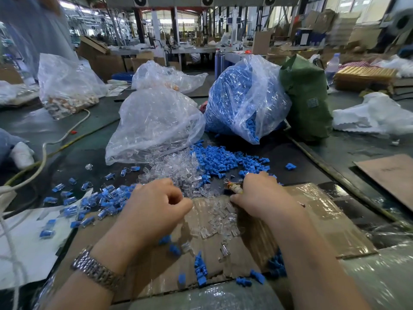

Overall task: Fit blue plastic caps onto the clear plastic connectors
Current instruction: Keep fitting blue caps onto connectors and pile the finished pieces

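Note:
Loose clear connectors (pixel 178 173) lie heaped in the middle of the table and spill onto a cardboard sheet (pixel 317 218). Blue caps (pixel 223 159) are piled just behind them. Capped connectors (pixel 105 202) are scattered at the left. My left hand (pixel 156 204) hovers over the cardboard's left part, fingers curled into a loose fist, thumb against the forefinger, nothing visible in it. My right hand (pixel 261 195) reaches down with curled fingers at the seam between the clear pile and the blue caps. A small orange and cream thing (pixel 234 187) shows at its fingertips; what it holds is hidden.
A clear bag of connectors (pixel 156 121) and a clear bag of blue caps (pixel 243 97) stand behind the piles, with a green sack (pixel 306 99) to their right. White paper (pixel 29 242) and a white cable (pixel 42 157) lie at the left. Another person's sleeve (pixel 6 142) is at the far left.

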The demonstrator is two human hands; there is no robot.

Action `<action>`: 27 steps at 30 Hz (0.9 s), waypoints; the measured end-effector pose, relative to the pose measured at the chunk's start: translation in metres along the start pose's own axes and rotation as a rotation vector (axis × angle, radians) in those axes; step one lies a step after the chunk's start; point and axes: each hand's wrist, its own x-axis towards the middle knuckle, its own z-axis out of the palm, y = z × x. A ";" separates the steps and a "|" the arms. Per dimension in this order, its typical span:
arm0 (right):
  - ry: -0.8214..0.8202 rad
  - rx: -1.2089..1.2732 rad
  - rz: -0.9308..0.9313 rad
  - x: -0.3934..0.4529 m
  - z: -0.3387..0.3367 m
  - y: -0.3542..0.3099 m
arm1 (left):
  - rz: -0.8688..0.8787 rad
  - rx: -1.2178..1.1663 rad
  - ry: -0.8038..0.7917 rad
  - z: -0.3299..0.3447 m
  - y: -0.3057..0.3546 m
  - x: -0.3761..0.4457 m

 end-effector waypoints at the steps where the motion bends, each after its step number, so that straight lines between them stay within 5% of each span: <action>1: 0.001 -0.016 0.006 0.000 0.001 0.000 | 0.012 0.038 0.028 0.003 0.000 0.002; 5: 0.087 -0.054 -0.013 -0.001 -0.002 -0.009 | 0.054 0.170 0.068 0.020 -0.002 0.010; 10: 0.199 -0.011 -0.269 0.013 -0.009 -0.037 | 0.102 0.229 0.086 0.028 -0.005 0.017; 27: 0.083 0.033 -0.303 0.037 0.011 -0.057 | 0.100 0.191 0.098 0.028 -0.005 0.016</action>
